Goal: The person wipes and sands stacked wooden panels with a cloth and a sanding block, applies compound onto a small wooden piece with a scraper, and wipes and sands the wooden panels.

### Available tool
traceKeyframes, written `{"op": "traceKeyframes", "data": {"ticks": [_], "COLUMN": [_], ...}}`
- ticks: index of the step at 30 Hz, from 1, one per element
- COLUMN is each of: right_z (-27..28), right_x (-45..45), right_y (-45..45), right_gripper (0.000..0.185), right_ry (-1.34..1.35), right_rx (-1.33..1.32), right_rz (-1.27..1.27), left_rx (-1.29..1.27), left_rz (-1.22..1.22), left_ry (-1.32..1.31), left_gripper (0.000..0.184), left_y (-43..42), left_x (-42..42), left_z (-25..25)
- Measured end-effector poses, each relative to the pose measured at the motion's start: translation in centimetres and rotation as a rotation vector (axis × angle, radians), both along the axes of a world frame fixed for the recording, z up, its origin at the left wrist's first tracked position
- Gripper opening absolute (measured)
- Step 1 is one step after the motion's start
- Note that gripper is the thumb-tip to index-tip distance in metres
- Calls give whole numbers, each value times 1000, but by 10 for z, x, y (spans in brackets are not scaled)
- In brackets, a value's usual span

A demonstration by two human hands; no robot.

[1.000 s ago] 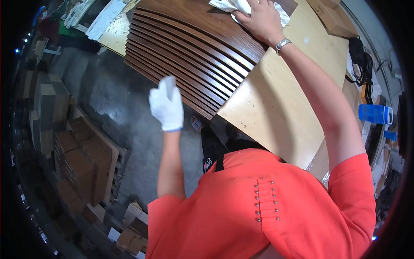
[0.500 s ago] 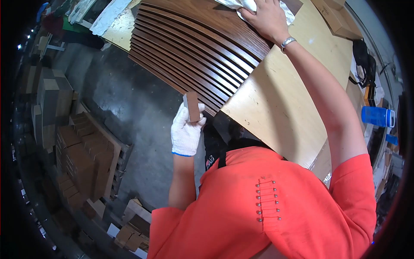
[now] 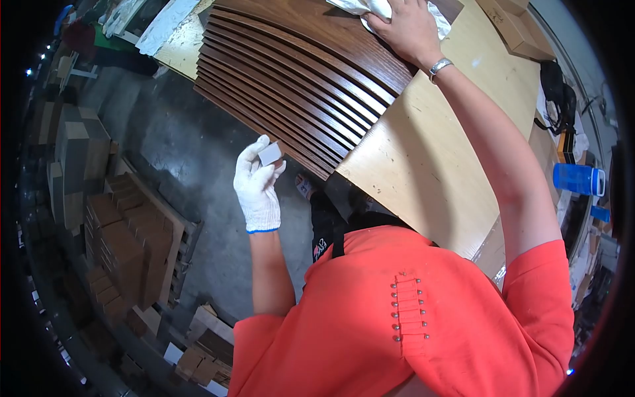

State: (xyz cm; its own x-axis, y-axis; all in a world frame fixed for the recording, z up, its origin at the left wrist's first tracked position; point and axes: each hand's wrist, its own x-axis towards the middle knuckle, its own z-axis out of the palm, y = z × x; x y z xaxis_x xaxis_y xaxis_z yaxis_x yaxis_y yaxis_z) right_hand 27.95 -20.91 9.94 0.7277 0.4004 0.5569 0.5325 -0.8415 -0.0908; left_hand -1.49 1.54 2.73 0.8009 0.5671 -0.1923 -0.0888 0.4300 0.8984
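In the head view, the left hand [image 3: 256, 188], in a white knitted glove with a blue cuff edge, is left of the centre of the frame. Its thumb and fingers are bent and pinch a small block [image 3: 270, 154], whose pale face shows above a brown side. The block is just beside the lower left edge of the fanned brown boards [image 3: 301, 79]; whether it touches them is hard to tell.

The right hand [image 3: 411, 33], bare and with a silver-coloured bracelet [image 3: 440, 67] at the wrist, is at the upper right of centre. It lies back upward on a crumpled white cloth [image 3: 439, 21] over the upper part of the boards. The thumb points left, apart from the fingers; the fingertips run to the top edge of the frame, so how firmly they grip cannot be told.

The boards overlap in staggered rows, their long edges slightly curved and glossy towards the right. They rest on a pale wooden table [image 3: 423, 165], whose bare surface spreads to their right. At the upper right are an open cardboard box [image 3: 519, 33] and a black strapped item [image 3: 557, 99]; below these, near the right edge of the frame, lies a blue bottle [image 3: 574, 178].
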Motion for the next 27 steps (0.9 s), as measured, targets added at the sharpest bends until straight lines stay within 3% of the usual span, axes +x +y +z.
{"op": "traceKeyframes", "data": {"ticks": [7, 10, 11, 13, 16, 18, 22, 27], "right_z": [1, 0, 1, 4, 2, 2, 10, 6], "right_x": [0, 1, 0, -2, -1, -2, -5, -5], "right_y": [-1, 0, 0, 0, 0, 0, 2, 1], "right_gripper": [61, 61, 61, 61, 62, 62, 61, 60], "right_ry": [16, 16, 13, 30, 19, 27, 67, 34], "right_rx": [27, 52, 61, 49, 24, 24, 55, 40], "right_rz": [6, 2, 6, -8, -21, -23, 3, 1], "left_rx": [-27, 627, 751, 583, 675, 1008, 1226, 1192], "left_rz": [-28, 38, 62, 58, 118, 57, 58, 243], "left_ry": [-29, 136, 107, 171, 205, 323, 226, 307], "left_gripper": [25, 23, 32, 38, 52, 52, 47, 43], "left_y": [10, 2, 4, -9, -32, -35, -42, 27], "left_x": [11, 17, 17, 13, 11, 4, 10, 66], "left_z": [3, -8, -24, -21, -9, -11, -22, -33]}}
